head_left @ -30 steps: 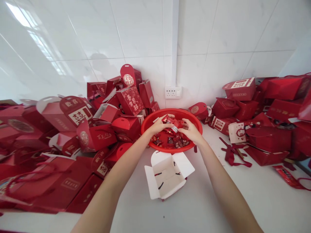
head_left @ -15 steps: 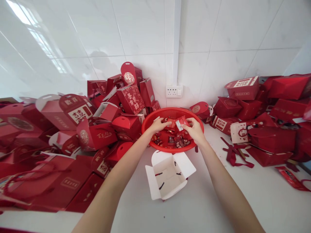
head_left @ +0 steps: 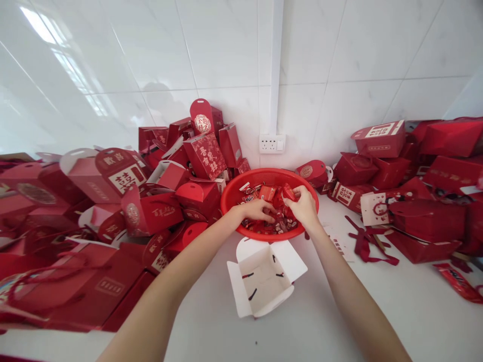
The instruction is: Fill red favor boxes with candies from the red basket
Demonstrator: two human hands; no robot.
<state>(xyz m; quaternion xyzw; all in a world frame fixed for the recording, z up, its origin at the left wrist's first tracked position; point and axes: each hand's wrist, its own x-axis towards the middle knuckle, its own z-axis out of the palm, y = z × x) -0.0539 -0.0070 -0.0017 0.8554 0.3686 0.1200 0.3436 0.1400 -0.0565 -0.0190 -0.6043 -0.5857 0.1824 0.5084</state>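
My left hand (head_left: 258, 210) reaches down into a red plastic basket (head_left: 228, 195). Its thumb and fingers are apart, with the fingertips among small wrapped candies (head_left: 279, 224). My right hand (head_left: 305, 206), at the basket's right side, pinches a shiny red wrapped packet (head_left: 288, 192) between thumb and fingers. Other red packets lie near the back of the basket. Just in front of it, an open gift box (head_left: 264, 281) stands on the table with its white flaps folded outward. Dark cord ends show on its inner walls, and no candies are visible in it.
Red gift boxes (head_left: 151, 208) are heaped along the left side. More red boxes (head_left: 426, 216) are piled at the right, beside dark red ribbons (head_left: 366, 244) and a red wrapper (head_left: 458, 282). A socket (head_left: 272, 144) is on the tiled wall behind.
My left hand has moved right and down, deeper into the basket among the candies. The right hand still holds a packet near the right rim. The view has shifted slightly.
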